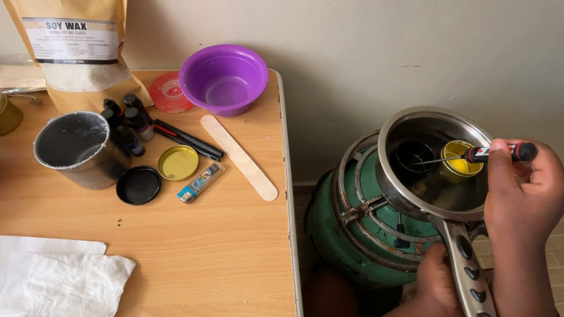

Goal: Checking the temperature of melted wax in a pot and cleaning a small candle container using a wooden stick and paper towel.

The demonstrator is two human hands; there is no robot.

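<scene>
Thermometer probe held over a small yellow tin inside a steel pan on a green gas burner.

We see the right hand closed in a pinch grip on the thermometer, its thin probe reaching across the pan. The left hand sits by the pan handle; we cannot tell its grip. The burner stands just beside the worktop, which carries a purple bowl and a metal cup.

A single head-worn camera looks steeply down from close above. It takes in a wooden table at left and a green stove low at right.
</scene>
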